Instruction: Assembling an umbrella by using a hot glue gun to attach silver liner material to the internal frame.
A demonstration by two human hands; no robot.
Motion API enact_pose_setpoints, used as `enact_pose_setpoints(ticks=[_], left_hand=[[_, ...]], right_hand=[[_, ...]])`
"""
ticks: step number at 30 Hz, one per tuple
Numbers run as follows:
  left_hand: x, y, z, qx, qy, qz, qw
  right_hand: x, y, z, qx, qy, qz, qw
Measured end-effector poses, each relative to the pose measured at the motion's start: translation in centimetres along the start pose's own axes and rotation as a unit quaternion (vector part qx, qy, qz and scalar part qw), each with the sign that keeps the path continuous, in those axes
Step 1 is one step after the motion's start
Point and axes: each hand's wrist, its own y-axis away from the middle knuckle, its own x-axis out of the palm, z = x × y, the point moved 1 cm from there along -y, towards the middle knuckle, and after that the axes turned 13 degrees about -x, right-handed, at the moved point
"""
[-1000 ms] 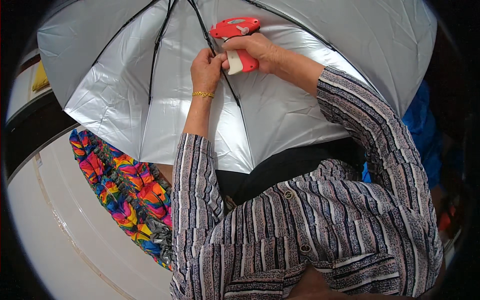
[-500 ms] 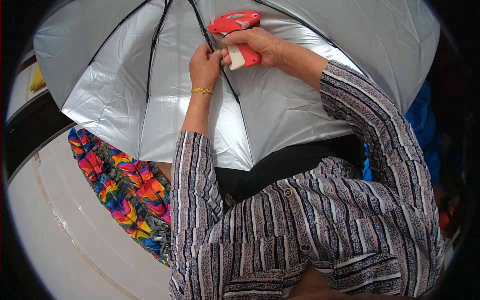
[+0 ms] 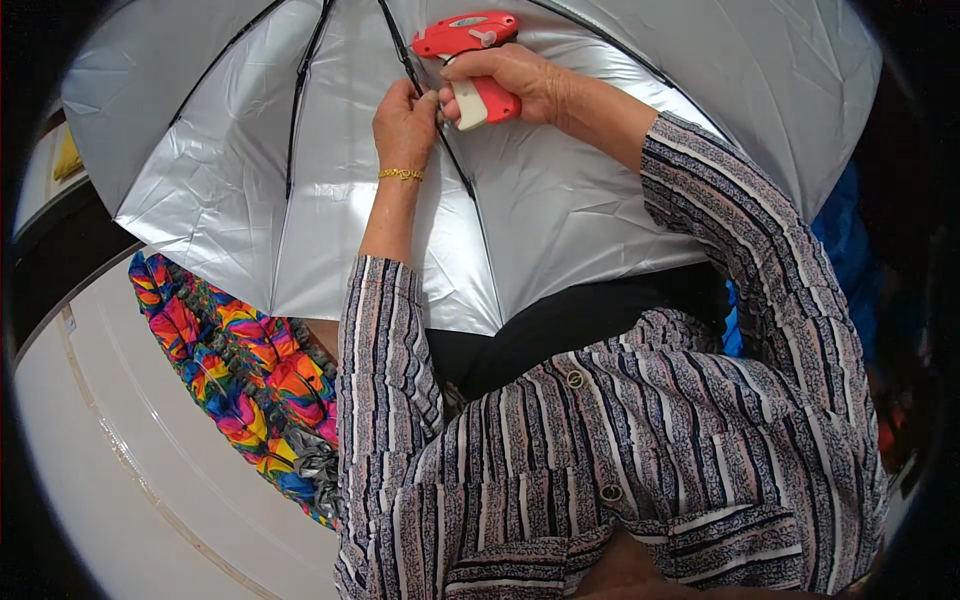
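Observation:
An opened umbrella (image 3: pixel 580 190) with silver inner cloth and black ribs spreads across my lap. My left hand (image 3: pixel 405 135), with a gold bracelet at the wrist, pinches at a black rib (image 3: pixel 457 162) near the umbrella's middle. Its thumb and fingertips are closed there; any small part between them is hidden. Just to the right, my right hand (image 3: pixel 525 82) is wrapped round the grip of a red and white gun-shaped hand tool (image 3: pixel 463 35). The tool's narrow front end points left, close to the same rib. The fingertips of both hands nearly meet.
Bundles of folded rainbow-coloured cloth (image 3: pixel 235 365) lie at the left, beside a white curved surface (image 3: pixel 130 400). Blue material (image 3: pixel 845 235) shows at the right, past my sleeve. A small yellow item (image 3: pixel 67 158) sits at the far left edge.
Both hands, the tool and the umbrella have shifted slightly up in the picture. The grips look the same as before.

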Motion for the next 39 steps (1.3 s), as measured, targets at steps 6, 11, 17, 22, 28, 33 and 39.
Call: enact_pose_setpoints(ticks=[6, 11, 17, 22, 28, 33, 39], left_hand=[[0.3, 0.1, -0.1, 0.004, -0.027, -0.032, 0.999], [0.4, 0.4, -0.3, 0.000, -0.037, -0.035, 0.999], [0.6, 0.5, -0.2, 0.021, -0.063, -0.055, 0.996], [0.5, 0.6, -0.3, 0.010, -0.068, -0.045, 0.997], [0.7, 1.0, -0.7, -0.001, -0.037, -0.031, 0.999], [0.8, 0.7, -0.4, 0.020, -0.059, -0.040, 0.997], [1.0, 0.8, -0.2, 0.008, -0.020, -0.006, 1.000]], right_hand=[[-0.4, 0.0, 0.0, 0.001, -0.016, 0.011, 1.000], [-0.7, 0.1, 0.1, 0.007, -0.016, 0.020, 1.000], [-0.8, 0.5, 0.1, 0.000, 0.019, 0.037, 0.999], [-0.9, 0.4, 0.3, 0.008, 0.009, 0.052, 0.999], [-1.2, 0.3, 0.1, 0.008, 0.014, 0.048, 0.999], [-1.3, 0.3, -0.1, 0.007, 0.020, 0.045, 0.999], [-1.3, 0.4, -0.3, 0.002, 0.027, 0.034, 0.999]])
